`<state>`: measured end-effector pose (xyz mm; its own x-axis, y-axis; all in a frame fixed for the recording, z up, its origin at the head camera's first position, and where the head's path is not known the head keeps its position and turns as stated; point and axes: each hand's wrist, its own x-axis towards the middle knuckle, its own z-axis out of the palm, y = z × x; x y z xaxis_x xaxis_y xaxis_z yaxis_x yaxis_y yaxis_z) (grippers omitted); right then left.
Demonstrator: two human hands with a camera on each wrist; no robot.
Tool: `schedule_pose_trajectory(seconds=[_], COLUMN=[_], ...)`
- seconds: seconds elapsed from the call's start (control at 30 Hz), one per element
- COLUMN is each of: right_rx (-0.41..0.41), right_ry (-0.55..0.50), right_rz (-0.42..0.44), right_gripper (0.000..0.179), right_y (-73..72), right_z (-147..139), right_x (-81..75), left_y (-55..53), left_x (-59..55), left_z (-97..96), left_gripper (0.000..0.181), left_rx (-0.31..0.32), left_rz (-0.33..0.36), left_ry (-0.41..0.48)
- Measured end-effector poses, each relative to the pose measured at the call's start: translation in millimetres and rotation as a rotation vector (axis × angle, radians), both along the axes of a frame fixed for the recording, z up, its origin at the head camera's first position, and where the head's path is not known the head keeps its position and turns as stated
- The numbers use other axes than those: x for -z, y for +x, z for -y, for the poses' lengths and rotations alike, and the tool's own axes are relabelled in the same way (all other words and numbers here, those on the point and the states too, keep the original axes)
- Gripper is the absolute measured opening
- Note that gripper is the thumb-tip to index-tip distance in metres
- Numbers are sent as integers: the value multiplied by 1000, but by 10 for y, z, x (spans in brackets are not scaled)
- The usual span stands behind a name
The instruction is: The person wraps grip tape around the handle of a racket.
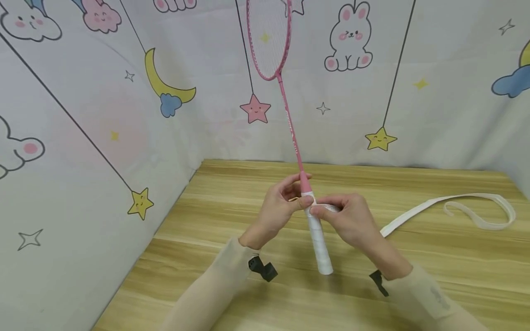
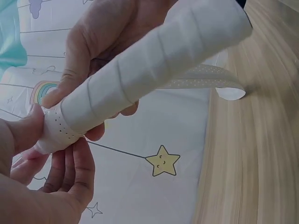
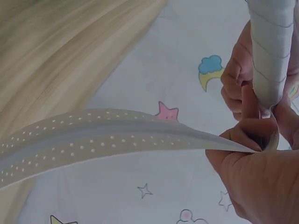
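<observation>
A pink badminton racket (image 1: 291, 131) stands tilted, head up, its handle (image 1: 319, 243) wrapped in white. My left hand (image 1: 275, 209) grips it near the pink cone, thumb pressed against the top of the wrap. On the other side of the handle, my right hand (image 1: 352, 220) pinches a white grip tape (image 3: 93, 135) close to where it meets the handle. Perforations show along the tape in the right wrist view. Overlapping turns cover the handle (image 2: 135, 74) in the left wrist view, with a dotted band near the left thumb.
The tape's loose end (image 1: 503, 207) curls over the wooden table (image 1: 198, 220) at the right. A white cloth (image 1: 306, 142) printed with stars, moons and rabbits hangs behind and along the left side. The racket's head (image 1: 269, 41) rises in front of it.
</observation>
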<state>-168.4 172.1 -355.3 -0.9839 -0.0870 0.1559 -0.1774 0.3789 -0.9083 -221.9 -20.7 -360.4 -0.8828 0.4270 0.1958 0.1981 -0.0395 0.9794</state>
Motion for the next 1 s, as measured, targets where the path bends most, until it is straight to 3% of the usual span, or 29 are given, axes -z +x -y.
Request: schedule_pose_trajectory(seconds=[0.2,0.57,0.7,1.0], right_rx=[46,50,56,-14], right_ry=[2,-88,-87,-35], right_rz=[-25,0,-5,-56], right_gripper=[22,19,17,10], right_y=[55,87,104,121], right_z=[30,20,35,12], right_x=[-21,-64,-70,-108], left_y=[-19,-45,-56,-51], left_x=[-25,-30,-10,-32], left_z=[38,117,139,166], left_gripper=[50,55,57,59], left_rx=[-10,115,135,164], left_rz=[-3,86,124,107], left_ry=[31,146,187,194])
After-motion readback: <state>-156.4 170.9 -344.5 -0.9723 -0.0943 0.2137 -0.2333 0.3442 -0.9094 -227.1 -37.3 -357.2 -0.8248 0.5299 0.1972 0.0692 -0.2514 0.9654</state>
